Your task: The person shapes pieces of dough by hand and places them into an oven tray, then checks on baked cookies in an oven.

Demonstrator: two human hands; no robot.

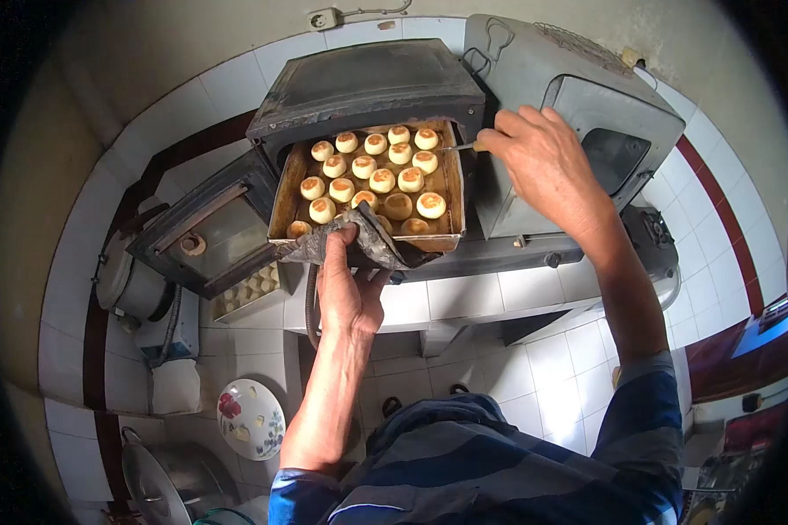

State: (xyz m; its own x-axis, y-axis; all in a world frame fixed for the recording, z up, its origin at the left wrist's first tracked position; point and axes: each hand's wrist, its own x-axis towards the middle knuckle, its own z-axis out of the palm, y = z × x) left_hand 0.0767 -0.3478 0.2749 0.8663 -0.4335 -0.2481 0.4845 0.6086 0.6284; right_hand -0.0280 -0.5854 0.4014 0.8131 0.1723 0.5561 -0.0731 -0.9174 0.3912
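My left hand [346, 293] is closed on a dark, worn cloth [376, 241], which is folded over the front edge of a baking tray [453, 188]. The tray sticks partway out of a dark oven [368, 83]. Several round pale buns [382, 180] with browned tops stand in it in loose rows, and the cloth partly covers the front ones. At the tray's right side, my right hand [538, 157] grips a thin metal tool [460, 147] whose tip reaches just over the rim by a bun. Its exact kind is too small to tell.
The oven's glass door [210, 232] hangs open on the left. Below it sits another tray [256, 293] of pale pieces. A second, grey oven [578, 114] stands at right. A floral plate [251, 420] and a large metal pot [162, 481] are at lower left.
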